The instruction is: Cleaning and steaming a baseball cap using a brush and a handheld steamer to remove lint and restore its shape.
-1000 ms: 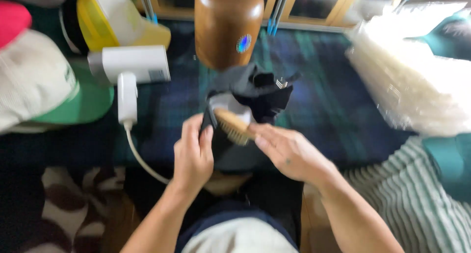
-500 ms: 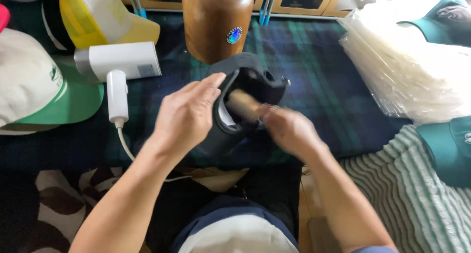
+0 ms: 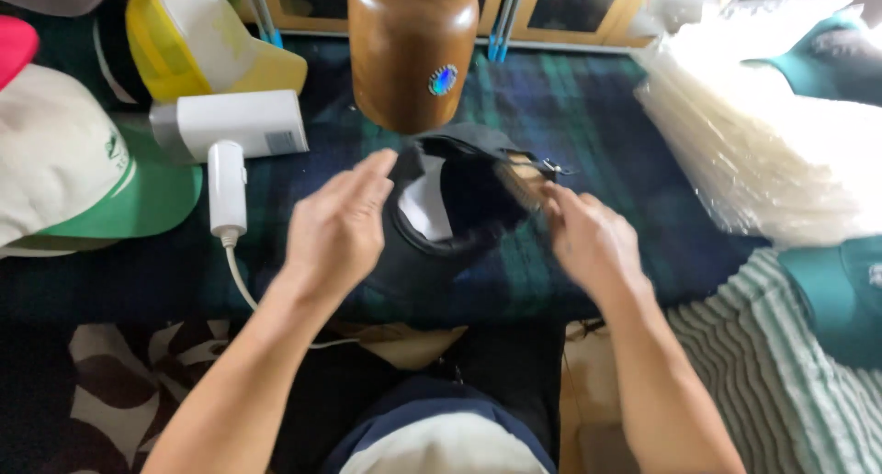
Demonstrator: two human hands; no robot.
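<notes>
On the plaid blanket [image 3: 588, 97] the black cap [image 3: 441, 244] is sitting upturned in front of the person, whose left hand [image 3: 338, 226] is now opening flat against it while the right hand [image 3: 588, 240], having swept outward, is gripping the wooden brush [image 3: 522, 178] at its rim.

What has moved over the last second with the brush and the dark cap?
The right hand has carried the wooden brush from the cap's near edge to its far right side. The left hand has let go of the dark cap and opened beside it. The white steamer and brown jar stayed put.
</notes>
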